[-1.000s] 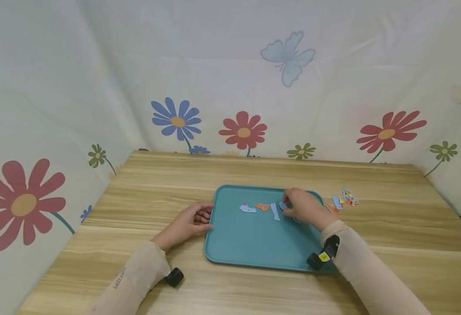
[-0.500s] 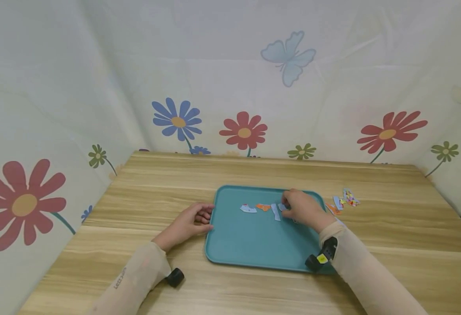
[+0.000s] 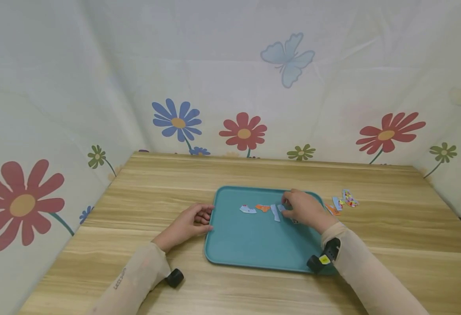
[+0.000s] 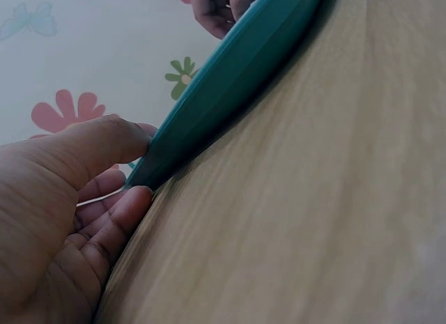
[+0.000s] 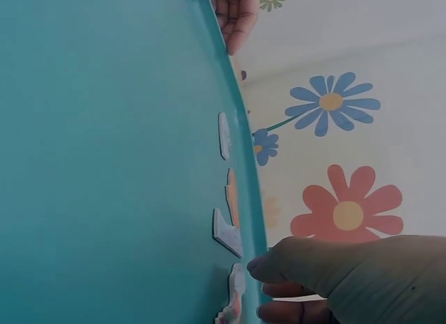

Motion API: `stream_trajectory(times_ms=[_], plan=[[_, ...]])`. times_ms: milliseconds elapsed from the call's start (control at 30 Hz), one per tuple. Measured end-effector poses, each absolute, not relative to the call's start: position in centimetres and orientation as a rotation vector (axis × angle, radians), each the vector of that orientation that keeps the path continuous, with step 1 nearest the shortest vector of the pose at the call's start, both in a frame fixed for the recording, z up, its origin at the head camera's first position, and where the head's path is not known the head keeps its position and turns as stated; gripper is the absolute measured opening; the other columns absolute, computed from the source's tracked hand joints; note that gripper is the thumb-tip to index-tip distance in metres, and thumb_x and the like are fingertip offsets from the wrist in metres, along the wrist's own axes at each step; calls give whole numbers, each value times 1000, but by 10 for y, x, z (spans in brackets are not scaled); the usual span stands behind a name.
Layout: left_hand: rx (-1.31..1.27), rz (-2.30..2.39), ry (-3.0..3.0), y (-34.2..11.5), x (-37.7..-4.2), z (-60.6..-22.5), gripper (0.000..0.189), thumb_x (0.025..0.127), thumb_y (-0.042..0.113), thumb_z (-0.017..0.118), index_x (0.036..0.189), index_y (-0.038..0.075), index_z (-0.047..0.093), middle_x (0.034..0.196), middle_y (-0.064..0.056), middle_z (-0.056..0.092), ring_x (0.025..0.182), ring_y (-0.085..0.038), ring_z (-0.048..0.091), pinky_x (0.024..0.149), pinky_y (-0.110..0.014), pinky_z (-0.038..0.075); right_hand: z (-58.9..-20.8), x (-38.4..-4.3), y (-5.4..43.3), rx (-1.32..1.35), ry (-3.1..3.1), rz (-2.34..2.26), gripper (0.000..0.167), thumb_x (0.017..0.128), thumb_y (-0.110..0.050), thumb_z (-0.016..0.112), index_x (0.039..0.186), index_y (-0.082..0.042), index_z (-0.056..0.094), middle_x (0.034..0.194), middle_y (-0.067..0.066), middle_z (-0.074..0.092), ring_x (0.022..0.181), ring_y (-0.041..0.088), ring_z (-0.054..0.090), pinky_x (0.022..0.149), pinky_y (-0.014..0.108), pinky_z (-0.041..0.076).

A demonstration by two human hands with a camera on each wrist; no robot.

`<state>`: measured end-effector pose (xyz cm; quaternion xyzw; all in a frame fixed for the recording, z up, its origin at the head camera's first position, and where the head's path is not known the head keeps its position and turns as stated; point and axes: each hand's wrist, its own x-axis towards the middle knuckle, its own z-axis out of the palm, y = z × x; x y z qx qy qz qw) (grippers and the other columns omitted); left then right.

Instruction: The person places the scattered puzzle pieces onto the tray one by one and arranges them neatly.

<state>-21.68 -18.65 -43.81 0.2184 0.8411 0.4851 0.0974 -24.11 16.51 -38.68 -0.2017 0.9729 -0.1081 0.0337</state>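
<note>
Several irregular flat puzzle pieces lie in a row on a teal tray (image 3: 250, 245): a pale blue one (image 3: 248, 209), an orange one (image 3: 262, 208) and a narrow light-blue one (image 3: 275, 213). At the row's right end, my right hand (image 3: 305, 211) holds a light-blue puzzle piece (image 3: 281, 207) between thumb and forefinger, low over the tray. The hand covers much of that piece; its patterned end (image 5: 232, 296) shows in the right wrist view. My left hand (image 3: 189, 222) rests at the tray's left edge, thumb and fingertips touching the rim, fingers loosely bent.
More puzzle pieces lie on the wooden table (image 3: 167, 175) beyond the tray's right edge, among them a dotted one (image 3: 349, 198) and a light-blue one (image 3: 337, 203). A flowered white curtain (image 3: 214, 78) hangs behind the table.
Almost nothing differs. The right hand stays at the same piece with only a slight shift of the wrist, and the left hand keeps its place at the tray's edge.
</note>
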Motion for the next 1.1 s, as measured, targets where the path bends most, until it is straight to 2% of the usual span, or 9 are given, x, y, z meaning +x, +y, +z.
stream_trajectory(times_ms=[333, 767, 1100], plan=[[644, 1449, 2487, -186, -217, -440, 57, 86, 11, 72, 135, -3, 48, 115, -18, 56, 100, -22, 57, 85, -25, 53, -376, -236, 169, -625, 3030, -334, 28, 84, -23, 72, 105, -6, 66, 93, 7, 62, 78, 18, 58, 70, 38, 52], [655, 1440, 2492, -187, -218, -440, 57, 86, 11, 72, 135, -3, 48, 114, -18, 56, 99, -22, 58, 85, -25, 52, -361, -230, 179, -656, 3092, -405, 27, 83, -18, 72, 106, -4, 66, 92, 10, 64, 75, 18, 57, 66, 36, 51], [677, 1442, 2492, -186, -217, -438, 57, 86, 10, 72, 135, -5, 47, 115, -19, 56, 100, -23, 57, 85, -25, 53, -354, -222, 186, -677, 3136, -448, 28, 83, -18, 73, 107, -4, 66, 93, 10, 64, 78, 20, 60, 68, 39, 53]])
